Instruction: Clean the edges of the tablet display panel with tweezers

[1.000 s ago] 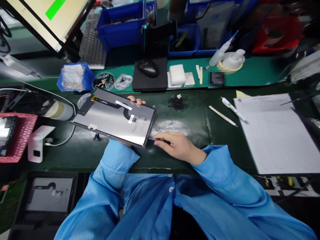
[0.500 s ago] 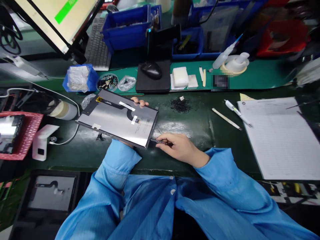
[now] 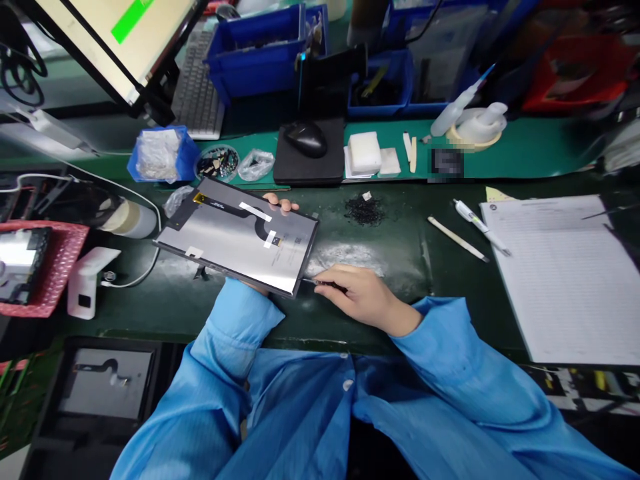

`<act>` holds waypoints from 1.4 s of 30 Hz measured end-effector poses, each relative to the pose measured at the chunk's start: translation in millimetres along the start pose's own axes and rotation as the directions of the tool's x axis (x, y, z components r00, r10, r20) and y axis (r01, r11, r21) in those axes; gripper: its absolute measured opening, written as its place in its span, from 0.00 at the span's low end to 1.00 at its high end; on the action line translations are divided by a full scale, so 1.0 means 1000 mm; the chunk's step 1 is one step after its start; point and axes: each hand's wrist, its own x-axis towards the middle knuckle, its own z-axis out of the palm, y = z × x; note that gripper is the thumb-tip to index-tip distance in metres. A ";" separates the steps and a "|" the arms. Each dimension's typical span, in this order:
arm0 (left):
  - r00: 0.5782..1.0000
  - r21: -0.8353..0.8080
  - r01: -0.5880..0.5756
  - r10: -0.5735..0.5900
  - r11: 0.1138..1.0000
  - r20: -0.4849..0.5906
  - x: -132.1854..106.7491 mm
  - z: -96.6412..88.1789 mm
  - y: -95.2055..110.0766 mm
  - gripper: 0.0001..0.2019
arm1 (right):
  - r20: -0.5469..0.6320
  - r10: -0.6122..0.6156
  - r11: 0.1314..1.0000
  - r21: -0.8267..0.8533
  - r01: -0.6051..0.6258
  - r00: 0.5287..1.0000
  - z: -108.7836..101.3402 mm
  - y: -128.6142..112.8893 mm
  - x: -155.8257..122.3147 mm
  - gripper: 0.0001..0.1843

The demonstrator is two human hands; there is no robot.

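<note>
My left hand (image 3: 280,202) holds a flat silver display panel (image 3: 235,237) from beneath, with only the fingertips showing at its far edge. The panel has a black flex cable and white tape strips on its back and is tilted above the dark green mat. My right hand (image 3: 363,297) pinches thin tweezers (image 3: 320,283), their tip touching the panel's near right corner. Both arms wear blue sleeves.
A small pile of black bits (image 3: 364,210) lies past my right hand. A paper sheet (image 3: 565,273), a pen (image 3: 480,227) and a stick (image 3: 457,239) lie to the right. A mouse (image 3: 306,139), blue bins (image 3: 255,50), keyboard (image 3: 197,93) and monitor (image 3: 115,40) stand behind. A red tray (image 3: 45,267) sits left; a black tray with another panel (image 3: 100,383) is near left.
The hands and panel have hardly moved; the tweezers' tip stays at the panel's near right corner. The view has shifted slightly.
</note>
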 end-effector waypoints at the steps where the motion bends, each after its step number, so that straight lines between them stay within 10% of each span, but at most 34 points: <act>1: 1.000 -0.003 0.000 0.000 1.000 0.000 -0.001 0.001 0.001 0.23 | 0.003 -0.012 1.000 -0.007 0.012 1.000 0.000 0.000 0.000 0.12; 42: 0.999 -0.051 0.026 -0.024 0.998 0.025 -0.004 0.006 0.005 0.20 | 0.023 0.081 0.994 0.067 -0.082 0.996 0.003 -0.005 -0.001 0.09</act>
